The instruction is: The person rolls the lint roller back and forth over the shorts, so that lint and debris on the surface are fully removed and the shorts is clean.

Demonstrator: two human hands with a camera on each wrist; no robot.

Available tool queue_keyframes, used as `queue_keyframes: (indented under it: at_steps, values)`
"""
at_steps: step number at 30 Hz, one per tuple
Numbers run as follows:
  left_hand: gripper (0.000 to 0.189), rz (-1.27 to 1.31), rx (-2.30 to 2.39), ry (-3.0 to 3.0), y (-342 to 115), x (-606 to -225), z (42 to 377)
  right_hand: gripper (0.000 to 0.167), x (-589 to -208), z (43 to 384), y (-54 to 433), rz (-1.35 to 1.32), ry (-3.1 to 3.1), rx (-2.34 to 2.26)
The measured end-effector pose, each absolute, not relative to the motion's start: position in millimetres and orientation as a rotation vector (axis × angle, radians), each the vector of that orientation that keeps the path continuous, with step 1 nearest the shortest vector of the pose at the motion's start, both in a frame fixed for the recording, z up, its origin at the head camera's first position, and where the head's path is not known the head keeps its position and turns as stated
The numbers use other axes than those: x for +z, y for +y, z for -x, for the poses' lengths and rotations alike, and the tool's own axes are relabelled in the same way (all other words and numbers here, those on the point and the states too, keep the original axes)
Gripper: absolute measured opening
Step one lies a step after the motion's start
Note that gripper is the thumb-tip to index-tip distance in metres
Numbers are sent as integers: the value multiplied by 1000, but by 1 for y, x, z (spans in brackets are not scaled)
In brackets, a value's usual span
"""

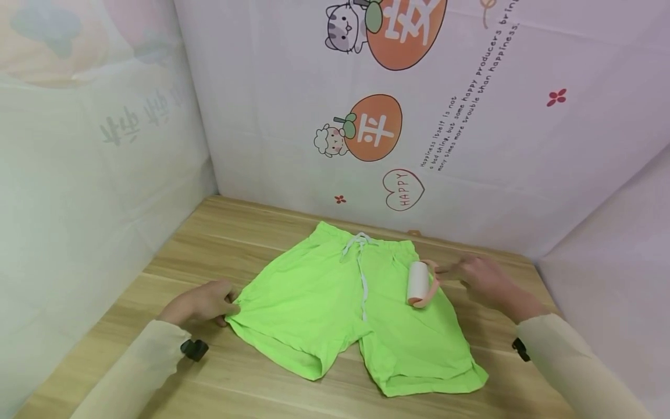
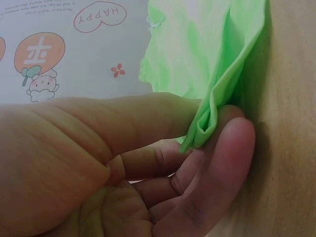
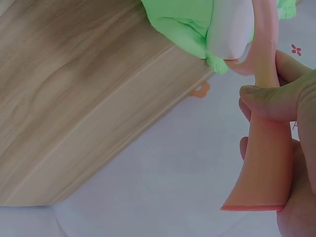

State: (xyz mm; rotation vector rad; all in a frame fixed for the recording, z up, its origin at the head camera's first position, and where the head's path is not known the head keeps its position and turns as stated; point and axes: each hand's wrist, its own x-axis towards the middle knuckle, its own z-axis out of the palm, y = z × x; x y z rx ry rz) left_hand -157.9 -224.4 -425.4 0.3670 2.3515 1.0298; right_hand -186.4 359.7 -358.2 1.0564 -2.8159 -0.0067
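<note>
Bright green shorts (image 1: 314, 291) with a white drawstring (image 1: 363, 285) lie spread on the wooden table. At the shorts' left leg corner, my left hand (image 1: 204, 302) pinches the hem; the left wrist view shows the folded green edge (image 2: 207, 118) between thumb and fingers. My right hand (image 1: 484, 279) grips the pink handle (image 3: 269, 158) of a lint roller (image 1: 417, 282). Its white roll (image 3: 231, 29) rests on the shorts' right side, below the waistband. In the right wrist view the thumb and fingers wrap round the handle.
The wooden table (image 1: 209, 233) meets a white printed cloth (image 1: 272, 116) at the back. Similar cloth walls stand at the left (image 1: 94, 192) and right (image 1: 612, 244). A dark wrist strap piece (image 1: 195, 349) sits at the left cuff.
</note>
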Motion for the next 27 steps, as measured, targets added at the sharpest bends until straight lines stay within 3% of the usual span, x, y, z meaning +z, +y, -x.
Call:
queue_keyframes:
  at_steps: [27]
  values:
    - [33, -363, 1035, 2347, -226, -426, 160, 61, -350, 155, 391, -977, -2796, -136]
